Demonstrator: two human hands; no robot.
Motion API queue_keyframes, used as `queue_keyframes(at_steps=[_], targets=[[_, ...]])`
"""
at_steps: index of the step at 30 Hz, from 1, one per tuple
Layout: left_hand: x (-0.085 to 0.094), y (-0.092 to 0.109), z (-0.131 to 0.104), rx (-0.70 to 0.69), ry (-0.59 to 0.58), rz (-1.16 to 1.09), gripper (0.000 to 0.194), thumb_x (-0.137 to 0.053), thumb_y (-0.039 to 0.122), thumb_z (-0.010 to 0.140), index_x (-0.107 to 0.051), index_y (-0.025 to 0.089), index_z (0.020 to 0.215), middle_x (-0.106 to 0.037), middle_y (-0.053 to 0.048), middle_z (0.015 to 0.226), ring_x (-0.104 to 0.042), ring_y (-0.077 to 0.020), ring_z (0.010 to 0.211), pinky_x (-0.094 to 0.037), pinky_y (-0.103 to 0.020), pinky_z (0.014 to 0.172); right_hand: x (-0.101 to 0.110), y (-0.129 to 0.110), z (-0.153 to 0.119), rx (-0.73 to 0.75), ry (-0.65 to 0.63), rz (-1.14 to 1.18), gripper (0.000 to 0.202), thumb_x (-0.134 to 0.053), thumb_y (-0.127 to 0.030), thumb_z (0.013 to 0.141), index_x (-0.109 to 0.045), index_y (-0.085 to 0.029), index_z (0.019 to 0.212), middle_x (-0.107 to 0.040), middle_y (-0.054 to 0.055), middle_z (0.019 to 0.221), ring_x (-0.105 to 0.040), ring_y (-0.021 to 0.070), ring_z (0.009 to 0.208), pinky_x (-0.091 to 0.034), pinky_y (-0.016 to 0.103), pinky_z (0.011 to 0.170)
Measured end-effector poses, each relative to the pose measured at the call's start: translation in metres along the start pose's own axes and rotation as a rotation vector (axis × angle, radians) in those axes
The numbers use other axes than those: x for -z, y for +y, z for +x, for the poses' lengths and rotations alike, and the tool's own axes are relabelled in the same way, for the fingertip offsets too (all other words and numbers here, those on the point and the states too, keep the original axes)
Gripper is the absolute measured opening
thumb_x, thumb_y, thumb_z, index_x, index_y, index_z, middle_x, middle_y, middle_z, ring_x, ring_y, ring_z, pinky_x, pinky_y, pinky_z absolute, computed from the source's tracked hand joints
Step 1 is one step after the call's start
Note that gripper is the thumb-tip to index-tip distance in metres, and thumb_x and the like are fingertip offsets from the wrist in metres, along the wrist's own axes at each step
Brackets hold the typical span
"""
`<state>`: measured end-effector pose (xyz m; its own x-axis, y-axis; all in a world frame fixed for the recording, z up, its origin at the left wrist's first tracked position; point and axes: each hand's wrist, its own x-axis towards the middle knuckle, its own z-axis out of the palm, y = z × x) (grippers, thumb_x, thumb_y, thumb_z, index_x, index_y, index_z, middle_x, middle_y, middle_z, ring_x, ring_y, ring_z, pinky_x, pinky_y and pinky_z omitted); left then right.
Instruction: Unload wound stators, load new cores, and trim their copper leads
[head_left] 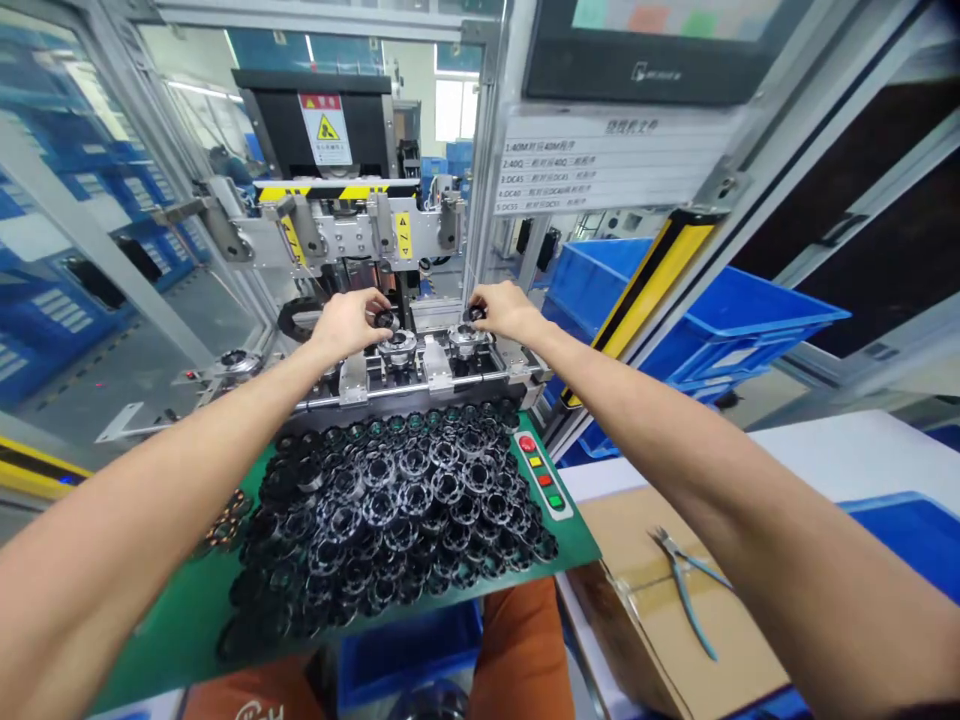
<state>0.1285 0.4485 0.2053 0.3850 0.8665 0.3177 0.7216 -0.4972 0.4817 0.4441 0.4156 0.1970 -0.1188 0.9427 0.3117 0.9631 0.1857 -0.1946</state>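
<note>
Both arms reach forward to the machine. My left hand (352, 322) is closed on a small black ring (385, 320), held just above a round metal fixture (397, 346). Over a second metal fixture (466, 340), my right hand (504, 308) pinches another black ring (475, 314), partly hidden by the fingers. Whether either ring touches its fixture is hard to tell. In front of the fixtures, a large pile of black rings (416, 498) covers much of the green mat (169, 625).
A button panel (544, 475) lies right of the pile. Pliers (686, 590) rest on a cardboard box (645, 530) at the lower right. Copper-coloured parts (229, 520) sit at the pile's left. A yellow post (645, 290) and blue bins (735, 320) stand at the right.
</note>
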Motion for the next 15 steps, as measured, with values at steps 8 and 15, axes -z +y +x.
queue_keyframes(at_steps=[8,15], targets=[[-0.032,-0.028,0.031,-0.008,-0.172,0.070,0.040,-0.101,0.019,0.082,-0.083,0.016,0.118,-0.083,-0.009,0.107,-0.078,-0.0260,0.098,-0.063,-0.046,0.102,-0.018,0.020,0.030,0.108,-0.169,-0.024,0.046,-0.106,-0.019,0.076,-0.089,-0.018,0.119,-0.086,0.007,0.110,-0.081,0.0263,0.107,-0.061,0.041,0.106],[-0.029,-0.016,0.056,-0.032,-0.289,0.232,0.047,-0.104,0.017,0.077,-0.088,0.016,0.121,-0.084,-0.008,0.100,-0.078,-0.0278,0.097,-0.061,-0.044,0.106,-0.010,0.021,0.055,0.213,-0.320,-0.066,0.046,-0.106,-0.029,0.078,-0.091,-0.015,0.119,-0.084,0.006,0.102,-0.080,0.0258,0.098,-0.061,0.044,0.102]])
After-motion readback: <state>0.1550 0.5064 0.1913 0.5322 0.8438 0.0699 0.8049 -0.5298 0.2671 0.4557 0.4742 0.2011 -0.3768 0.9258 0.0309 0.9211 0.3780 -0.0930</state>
